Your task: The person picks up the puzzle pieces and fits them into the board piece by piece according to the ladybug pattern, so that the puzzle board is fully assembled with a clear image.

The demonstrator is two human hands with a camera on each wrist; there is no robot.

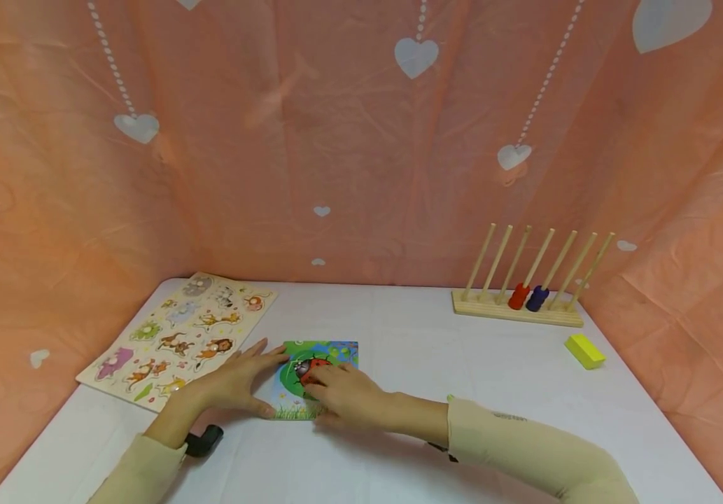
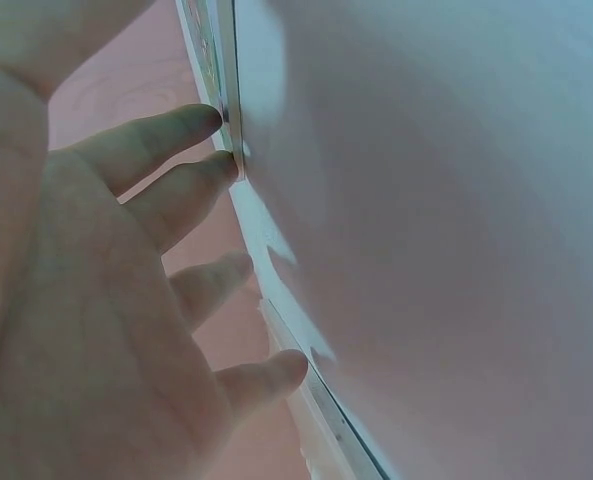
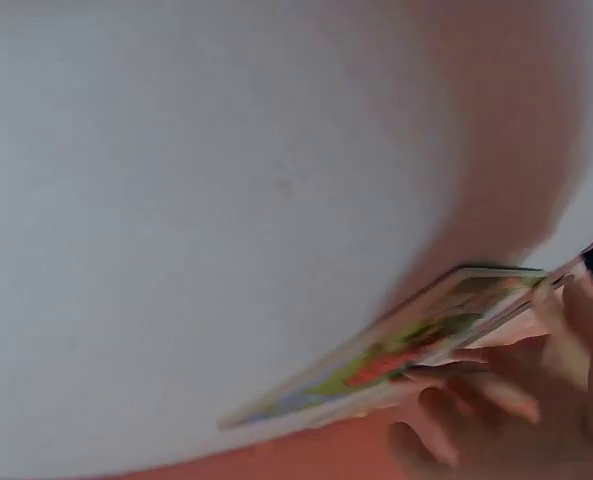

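A small square picture puzzle (image 1: pixel 284 402) with a red ladybug (image 1: pixel 315 364) on green and blue lies flat on the table. My left hand (image 1: pixel 235 381) spreads its fingers along the puzzle's left side, fingertip and thumb at its edge. From the left wrist, the hand (image 2: pixel 106 260) shows straight, separated fingers and a bare palm. My right hand (image 1: pixel 353 399) rests over the puzzle's right part, fingertips on the ladybug, hiding the lower right corner. Seen from the right wrist, bent fingers (image 3: pixel 496 400) lie over the puzzle (image 3: pixel 376 360).
A large knob board with animal pieces (image 1: pixel 172 343) lies at the left, partly behind my left hand. At the back right stands a wooden peg rack (image 1: pixel 518 311) with red beads (image 1: pixel 518 297) and dark blue beads (image 1: pixel 537 299). A yellow block (image 1: pixel 584 351) lies near the right edge.
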